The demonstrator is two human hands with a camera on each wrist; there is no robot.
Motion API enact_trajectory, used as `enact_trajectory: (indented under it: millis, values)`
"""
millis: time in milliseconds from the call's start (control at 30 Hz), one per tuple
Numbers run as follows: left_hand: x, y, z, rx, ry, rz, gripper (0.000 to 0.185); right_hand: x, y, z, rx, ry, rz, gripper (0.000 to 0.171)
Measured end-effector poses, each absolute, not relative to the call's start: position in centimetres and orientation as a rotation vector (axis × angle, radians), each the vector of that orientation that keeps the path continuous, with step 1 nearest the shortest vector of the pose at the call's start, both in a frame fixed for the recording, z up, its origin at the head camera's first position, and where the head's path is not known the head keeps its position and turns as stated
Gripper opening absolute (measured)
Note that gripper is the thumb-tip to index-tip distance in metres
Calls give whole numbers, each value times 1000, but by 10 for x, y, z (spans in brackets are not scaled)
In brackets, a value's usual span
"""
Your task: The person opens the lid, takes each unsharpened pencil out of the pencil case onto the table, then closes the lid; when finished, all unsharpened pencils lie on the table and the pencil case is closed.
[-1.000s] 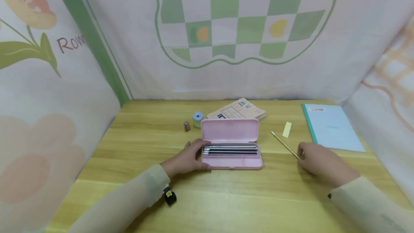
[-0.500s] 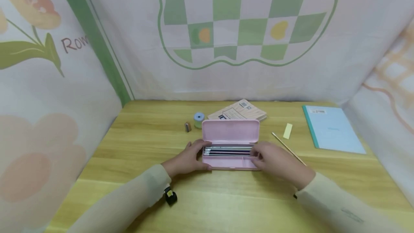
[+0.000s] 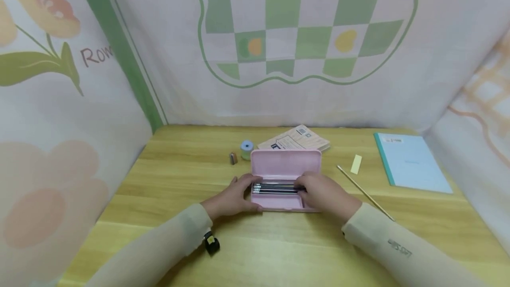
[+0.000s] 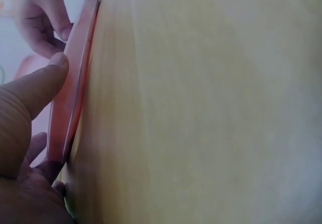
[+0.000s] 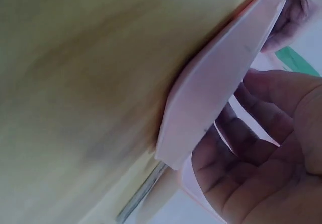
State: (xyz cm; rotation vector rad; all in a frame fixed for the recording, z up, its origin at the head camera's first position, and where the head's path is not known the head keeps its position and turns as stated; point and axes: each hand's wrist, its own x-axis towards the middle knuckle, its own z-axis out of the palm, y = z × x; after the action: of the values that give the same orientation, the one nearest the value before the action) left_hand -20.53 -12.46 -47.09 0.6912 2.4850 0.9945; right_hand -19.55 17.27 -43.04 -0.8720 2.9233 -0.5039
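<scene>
Pencils (image 3: 275, 187) lie under right grip (image 3: 322, 194).

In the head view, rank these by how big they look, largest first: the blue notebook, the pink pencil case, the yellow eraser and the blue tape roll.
1. blue notebook
2. pink pencil case, partly hidden by hands
3. and 4. yellow eraser and blue tape roll: too alike to rank.
</scene>
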Motion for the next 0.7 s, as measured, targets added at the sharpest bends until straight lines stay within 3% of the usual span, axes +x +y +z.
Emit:
enact_trajectory:
  millis: [500,700]
  values:
    - [-205,-124,-471,675,2487,968,92,-206,173,-433,-911,2781,-571,3]
    - [-206,-124,-471,664,2479,961,93,-206,174,-432,-932,2755,-621,9]
